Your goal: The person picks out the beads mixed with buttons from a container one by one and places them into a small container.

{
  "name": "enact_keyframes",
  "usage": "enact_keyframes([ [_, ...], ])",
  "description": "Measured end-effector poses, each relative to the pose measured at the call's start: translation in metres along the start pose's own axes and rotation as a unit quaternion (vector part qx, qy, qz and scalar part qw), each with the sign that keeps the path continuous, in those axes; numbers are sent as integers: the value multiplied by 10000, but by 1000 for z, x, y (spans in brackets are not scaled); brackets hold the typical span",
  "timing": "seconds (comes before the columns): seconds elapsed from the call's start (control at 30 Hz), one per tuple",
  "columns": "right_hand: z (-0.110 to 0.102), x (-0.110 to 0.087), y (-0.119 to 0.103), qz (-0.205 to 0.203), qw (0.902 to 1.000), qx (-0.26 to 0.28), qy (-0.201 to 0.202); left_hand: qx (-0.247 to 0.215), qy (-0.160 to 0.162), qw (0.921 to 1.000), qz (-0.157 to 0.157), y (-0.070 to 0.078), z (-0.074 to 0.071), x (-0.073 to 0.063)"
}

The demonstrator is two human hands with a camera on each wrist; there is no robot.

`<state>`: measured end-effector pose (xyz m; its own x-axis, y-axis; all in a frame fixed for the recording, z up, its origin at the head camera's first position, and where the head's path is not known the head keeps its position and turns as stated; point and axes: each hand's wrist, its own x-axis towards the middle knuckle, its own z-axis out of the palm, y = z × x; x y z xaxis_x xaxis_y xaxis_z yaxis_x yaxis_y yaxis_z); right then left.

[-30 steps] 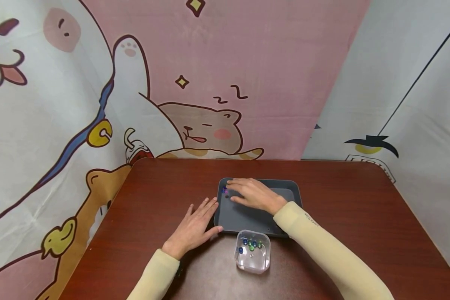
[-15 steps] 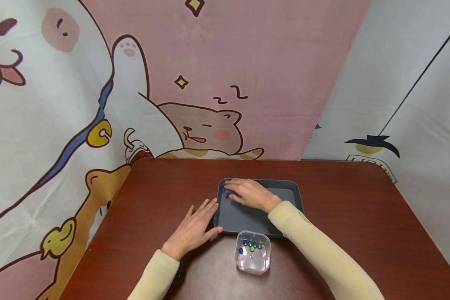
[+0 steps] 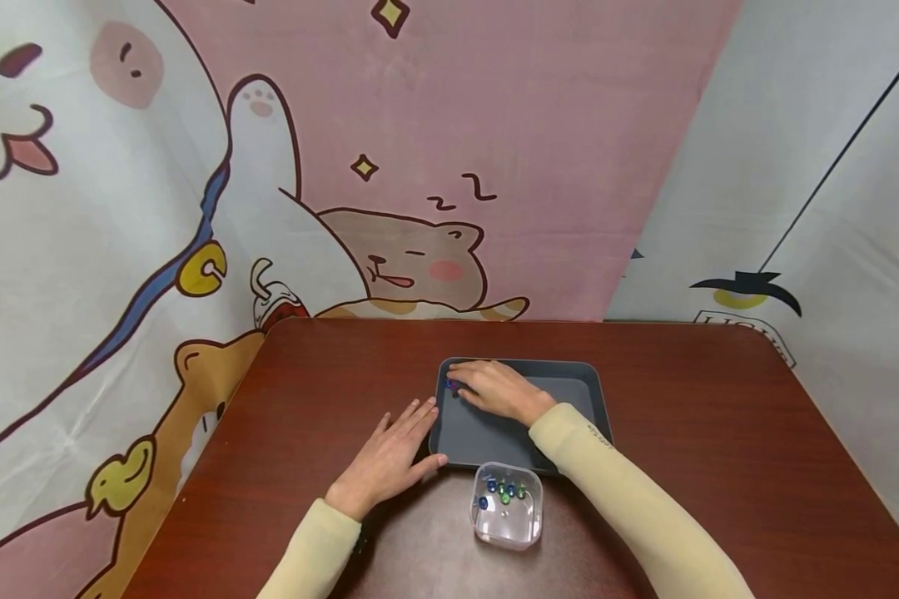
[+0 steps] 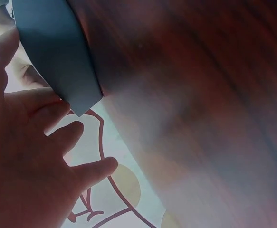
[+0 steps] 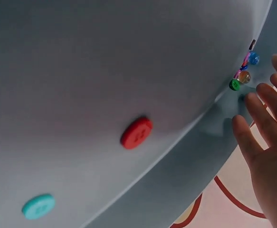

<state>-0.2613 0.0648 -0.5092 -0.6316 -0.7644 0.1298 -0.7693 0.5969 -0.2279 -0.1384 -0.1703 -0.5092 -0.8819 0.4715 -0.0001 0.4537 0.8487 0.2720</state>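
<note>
A dark grey tray (image 3: 487,437) lies on the table. My right hand (image 3: 498,388) reaches over its far left corner, fingers extended beside a small cluster of items (image 3: 450,385). The right wrist view shows that cluster as a blue marble (image 5: 254,58), an amber marble (image 5: 244,77), a green button (image 5: 234,84) and small pink and dark pieces. A red button (image 5: 136,133) and a turquoise button (image 5: 38,206) lie apart on the tray floor. My left hand (image 3: 385,457) is spread at the tray's left side, fingertips at the rim.
A clear plastic container (image 3: 505,531) stands just in front of the tray, with several blue and green marbles (image 3: 505,498) in it. The brown table (image 3: 704,424) reaches back to a patterned cloth backdrop (image 3: 554,166).
My right hand has shifted slightly left and its thumb has come closer to the cluster in the tray's corner. The left hand keeps its place at the tray's side.
</note>
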Motion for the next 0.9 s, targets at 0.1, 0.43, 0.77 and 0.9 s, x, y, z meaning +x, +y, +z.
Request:
enact_keyframes([
  [0.1,1,1,0,-29,10000,-14,10,6,-1,10000,3,0,0,0],
  [0.43,6,2,2,-21,9999,-95,54,-30,2,10000,20,1,1,0],
  [0.77,10,4,1,-50,9988,-419,238,0,-4,10000,52,0,0,-1],
  [0.9,12,6,0,-11,9978,-615,245,-23,-1,10000,53,0,0,-1],
])
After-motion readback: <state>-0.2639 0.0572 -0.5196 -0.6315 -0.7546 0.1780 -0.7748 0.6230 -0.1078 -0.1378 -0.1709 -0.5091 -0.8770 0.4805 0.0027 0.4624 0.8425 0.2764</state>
